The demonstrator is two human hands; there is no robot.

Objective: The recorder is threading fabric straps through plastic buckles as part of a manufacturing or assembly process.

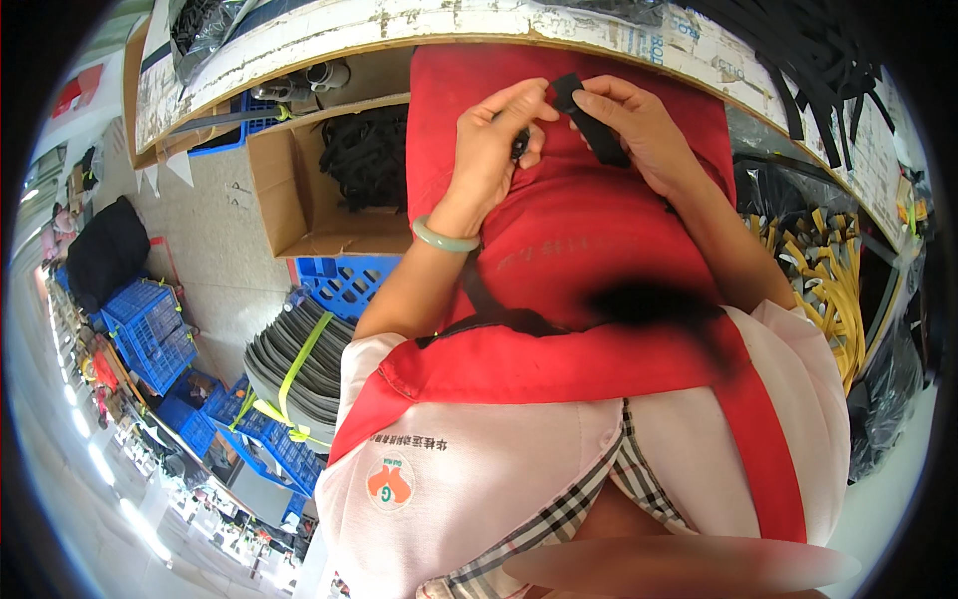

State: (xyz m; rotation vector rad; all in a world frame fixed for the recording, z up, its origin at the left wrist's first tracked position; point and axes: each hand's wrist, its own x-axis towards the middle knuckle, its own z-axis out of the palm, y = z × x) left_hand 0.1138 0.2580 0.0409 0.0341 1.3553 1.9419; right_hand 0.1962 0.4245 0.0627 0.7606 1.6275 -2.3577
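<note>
My right hand (644, 130) grips a short black strap (599, 138), its thumb pressed on the upper part, and the strap's lower end hangs over the red apron (569, 215). Beside it, my left hand (487, 150) is closed, with thumb and forefinger brought up against the strap's upper end. A small dark object (520, 146) shows inside the left hand's curled fingers; its kind cannot be made out. A pale green bangle (445, 236) circles the left wrist. Both hands are above my lap, just in front of the worktable.
The worn white worktable (479, 22) curves across the front. Black straps (828, 80) hang over its right side. To the left stand a cardboard box (284, 190) of black straps, a coil of grey strip (299, 359) and blue crates (150, 329). Yellow strips (828, 290) lie at right.
</note>
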